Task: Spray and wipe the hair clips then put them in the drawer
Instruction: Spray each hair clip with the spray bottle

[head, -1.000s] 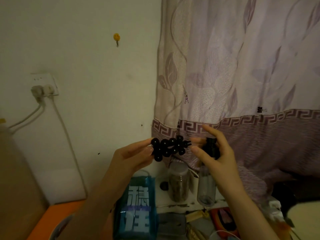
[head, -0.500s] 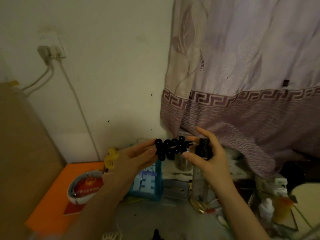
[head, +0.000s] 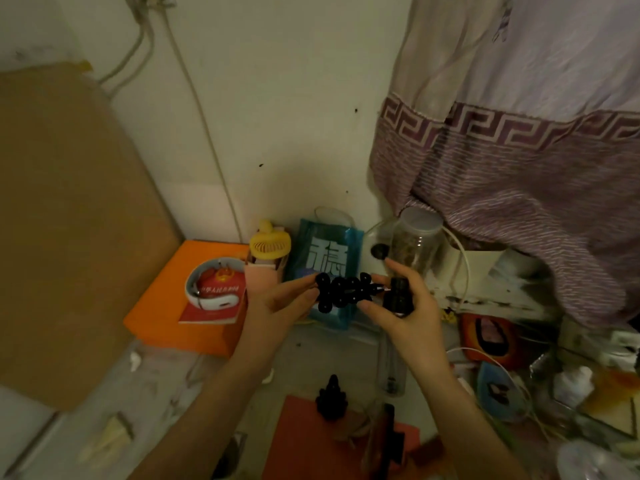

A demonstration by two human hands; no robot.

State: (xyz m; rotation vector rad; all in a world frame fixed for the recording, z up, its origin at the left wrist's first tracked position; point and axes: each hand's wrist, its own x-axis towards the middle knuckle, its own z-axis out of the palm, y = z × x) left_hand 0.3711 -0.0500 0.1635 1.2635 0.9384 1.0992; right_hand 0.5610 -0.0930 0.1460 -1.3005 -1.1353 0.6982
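Step in hand: spraying. Your right hand [head: 408, 317] grips the spray bottle [head: 398, 296], forefinger above its black head; your left hand [head: 277, 306] pinches the black hair clip [head: 341, 292] above the tabletop's [head: 242, 375] back edge. Next: press, then wipe. Legible: blue bag [head: 327, 261] behind reads "稳".

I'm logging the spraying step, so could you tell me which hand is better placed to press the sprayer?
Right, probably. The right hand grips the spray bottle, index finger raised over its black head, which faces the hair clip pinched in the left hand.
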